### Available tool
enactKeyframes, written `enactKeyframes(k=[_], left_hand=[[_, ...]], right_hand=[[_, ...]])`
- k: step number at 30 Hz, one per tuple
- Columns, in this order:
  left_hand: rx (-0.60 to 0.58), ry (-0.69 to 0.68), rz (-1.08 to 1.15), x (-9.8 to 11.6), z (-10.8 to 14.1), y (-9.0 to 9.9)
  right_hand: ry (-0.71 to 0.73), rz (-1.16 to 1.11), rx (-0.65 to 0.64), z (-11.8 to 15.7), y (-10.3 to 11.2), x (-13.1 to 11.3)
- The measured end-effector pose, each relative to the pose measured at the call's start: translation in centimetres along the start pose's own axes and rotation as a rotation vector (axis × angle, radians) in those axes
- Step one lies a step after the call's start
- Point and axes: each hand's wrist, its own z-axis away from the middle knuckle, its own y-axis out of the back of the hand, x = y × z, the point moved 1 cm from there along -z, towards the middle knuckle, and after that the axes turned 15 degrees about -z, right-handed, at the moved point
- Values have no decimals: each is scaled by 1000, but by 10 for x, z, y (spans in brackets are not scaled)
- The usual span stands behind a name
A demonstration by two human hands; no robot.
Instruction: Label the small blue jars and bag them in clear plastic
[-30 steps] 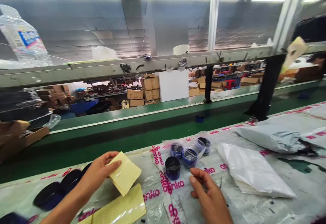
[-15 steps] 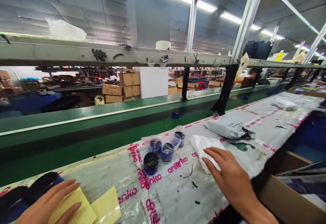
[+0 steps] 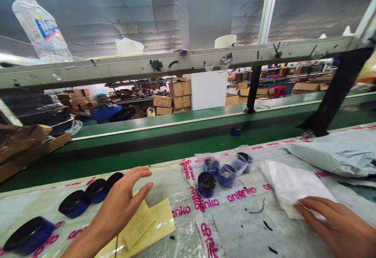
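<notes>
My left hand (image 3: 120, 201) is over yellow papers (image 3: 160, 219), thumb and fingers apart, with nothing visible in its grasp. Just beyond it and to its left stand several dark blue tubs with black lids (image 3: 73, 203), partly hidden by the hand. My right hand (image 3: 335, 219) rests its fingertips on the near edge of a flat white sheet or bag (image 3: 293, 183); white shows between its spread fingers. Between my hands, a blue tub with a black lid (image 3: 206, 184) stands beside similar tubs in clear plastic (image 3: 226, 175).
The table is covered with pink-printed plastic (image 3: 235, 226), scattered with small black scraps. A grey plastic bag (image 3: 337, 154) lies at right. Behind runs a green conveyor (image 3: 164, 148) with one blue tub (image 3: 235, 131). A metal shelf beam (image 3: 117, 68) and black-wrapped post (image 3: 326, 97) stand over it.
The view has turned left, bringing in more tubs and a bottle on the shelf. My left hand has lifted off the yellow papers; my right hand has shifted toward the white sheet's near edge.
</notes>
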Motion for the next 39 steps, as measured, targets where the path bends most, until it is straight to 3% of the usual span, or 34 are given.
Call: enactKeyframes(k=[4,8,11,17,19,22,25,30,32,36,39], left_hand=[[-50,-133,68,27,0,-13],[-79,-296,118,65,-6,-27],[-95,-352,134,97,-15,-48],[-193,-262,72,144,-32,-87],[-209,-252,49,147,-34,-89],[-229,-231,66,143,-34,-87],[-242,-246,95,141,-27,-86],[-64,-394,343,166,-6,-67],[-143,-359,527,180,-3,-56],[-368,-145,955,190,-10,-48],[-509,-184,1307,183,-16,-54]], right_hand=[[5,149,-129,-2,15,-25],[-48,100,-234,-8,28,-43],[-73,66,-238,-14,35,-49],[-196,-84,-363,-32,52,-73],[-242,-163,-392,-39,58,-84],[-351,-315,-317,-47,59,-103],[-490,-553,-245,-51,44,-127],[-539,-953,-314,-47,-9,-172],[-554,-1040,-361,-45,-28,-187],[-628,-1184,-464,-41,-48,-209],[-684,-1232,-525,-41,-51,-213]])
